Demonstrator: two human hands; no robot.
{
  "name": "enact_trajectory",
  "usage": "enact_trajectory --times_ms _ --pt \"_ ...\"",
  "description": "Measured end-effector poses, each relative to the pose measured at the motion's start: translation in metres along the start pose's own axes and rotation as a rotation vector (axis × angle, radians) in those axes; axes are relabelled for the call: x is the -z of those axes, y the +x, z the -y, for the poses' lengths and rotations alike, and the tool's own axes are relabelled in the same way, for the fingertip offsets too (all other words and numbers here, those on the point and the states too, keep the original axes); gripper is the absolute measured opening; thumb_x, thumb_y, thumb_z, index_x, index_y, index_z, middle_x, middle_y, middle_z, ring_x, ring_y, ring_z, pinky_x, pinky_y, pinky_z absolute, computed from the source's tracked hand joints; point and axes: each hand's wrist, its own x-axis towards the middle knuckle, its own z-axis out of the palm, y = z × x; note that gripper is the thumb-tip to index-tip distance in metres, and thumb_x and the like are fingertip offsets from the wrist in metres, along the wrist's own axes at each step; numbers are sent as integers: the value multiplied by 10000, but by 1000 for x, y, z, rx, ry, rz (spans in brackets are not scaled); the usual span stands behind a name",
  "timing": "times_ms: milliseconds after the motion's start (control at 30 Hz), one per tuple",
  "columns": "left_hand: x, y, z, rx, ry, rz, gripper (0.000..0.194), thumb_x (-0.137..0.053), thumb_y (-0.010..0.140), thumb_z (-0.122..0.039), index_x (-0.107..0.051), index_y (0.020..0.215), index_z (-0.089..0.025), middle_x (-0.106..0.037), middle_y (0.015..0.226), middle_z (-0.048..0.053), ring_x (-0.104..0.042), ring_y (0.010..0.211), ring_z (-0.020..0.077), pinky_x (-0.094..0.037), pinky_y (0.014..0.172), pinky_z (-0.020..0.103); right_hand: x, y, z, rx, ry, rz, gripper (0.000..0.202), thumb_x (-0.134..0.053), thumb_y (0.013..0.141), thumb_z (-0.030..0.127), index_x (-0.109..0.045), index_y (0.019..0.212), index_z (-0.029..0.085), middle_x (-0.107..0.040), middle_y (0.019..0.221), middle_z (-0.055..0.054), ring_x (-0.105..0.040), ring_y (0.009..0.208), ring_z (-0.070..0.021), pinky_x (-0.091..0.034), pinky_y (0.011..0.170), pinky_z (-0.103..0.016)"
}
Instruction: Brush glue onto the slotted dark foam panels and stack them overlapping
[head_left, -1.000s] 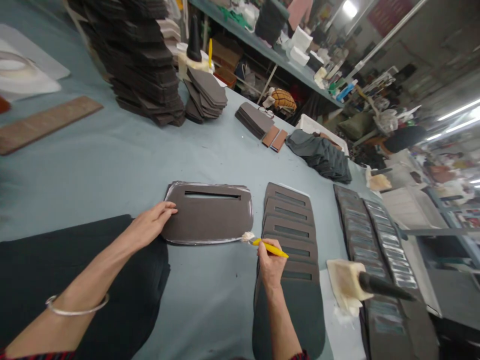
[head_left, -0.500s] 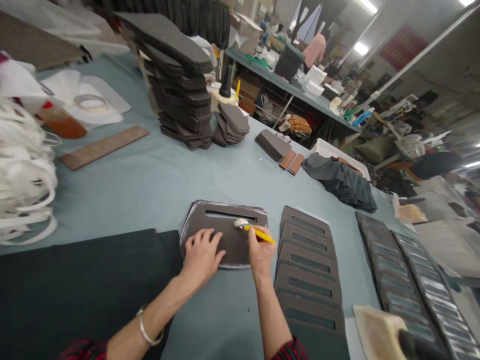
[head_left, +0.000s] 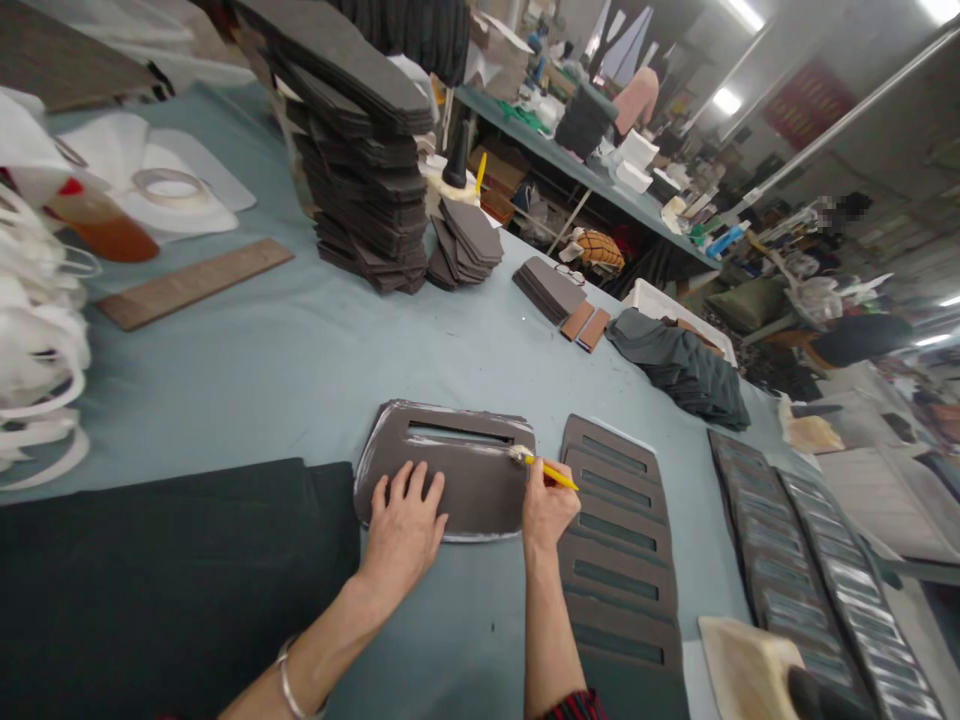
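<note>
The panel (head_left: 484, 490) lay flat on the table (head_left: 300, 380), in front of the person, its slot (head_left: 459, 432) toward the far edge. A white streak (head_left: 465, 444) had just appeared along the slot's near edge; half a second earlier that edge was bare there. The brush (head_left: 556, 474) had moved rightward to the slot's right end, so that near side looked coated (how evenly, I couldn't tell). White also showed along the panel's outer rim.

The right hand (head_left: 549, 505) pinched the brush's yellow handle between thumb and fingers. The left hand (head_left: 405, 525) stayed spread, palm down on the panel, seemingly steadying it.

Just right lay overlapping slotted pieces (head_left: 619, 548); to the left, dark sheets (head_left: 180, 590). Farther off stood a tall stack (head_left: 367, 170) and, beyond the table, another bench (head_left: 585, 175).
</note>
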Motion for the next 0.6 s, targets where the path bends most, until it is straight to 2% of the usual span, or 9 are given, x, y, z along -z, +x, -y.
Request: enact_trajectory --times_ms 67,167,233,267,333,467,533,600 --pt "-1 0 0 -6 12 -1 452 -446 842 -277 -520 1280 -191 -497 1355 172 -383 1289 348 -280 1049 563 -11 -8 18 52 99 45 267 -511 855 407 -638 814 176 -663 762 -47 -614 692 -162 -479 699 -272" --pt "-2 -1 1 -20 21 3 450 -443 832 -267 -541 1260 -168 -516 1332 179 -399 1278 349 -297 1042 549 -51 -34 56 205 320 290 222 -501 869 363 -652 885 202 -682 838 -35 -630 751 -151 -497 734 -260" --pt "-3 -1 2 -26 16 0 443 -445 829 -277 -557 1241 -157 -533 1312 179 -412 1268 345 -307 1039 535 -73 -42 67 241 360 376 190 -521 857 346 -657 862 214 -686 814 -17 -631 733 -144 -500 722 -249" --pt "-3 -1 3 -26 12 -5 444 -443 833 -289 -555 1244 -160 -533 1313 176 -410 1270 342 -306 1041 531 -78 -41 65 234 349 380 185 -524 853 343 -658 851 214 -685 796 -12 -629 716 -141 -499 710 -245" --pt "-4 -2 2 -23 3 -21 449 -439 845 -315 -540 1261 -179 -515 1335 166 -395 1282 337 -296 1048 532 -72 -29 49 187 277 316 200 -515 852 345 -658 842 205 -682 769 -12 -621 686 -139 -491 690 -244" --pt "-5 -1 0 -28 -11 -25 453 -439 850 -318 -519 1277 -189 -492 1351 168 -366 1295 337 -275 1055 542 -28 10 3 92 45 92 258 -493 846 381 -654 793 186 -660 693 -22 -598 621 -146 -464 663 -259" --pt "-3 1 -3 -7 -16 -22 449 -452 841 -305 -517 1270 -187 -487 1346 170 -362 1286 347 -283 1039 552 -9 21 -10 82 29 27 277 -488 848 398 -647 782 181 -655 687 -28 -599 624 -149 -458 663 -258" --pt "1 4 -9 45 -30 -16 435 -474 825 -278 -525 1246 -180 -488 1328 174 -386 1249 356 -315 999 557 2 22 -19 87 90 -30 300 -474 857 419 -645 855 172 -676 788 -55 -621 693 -157 -462 695 -259"
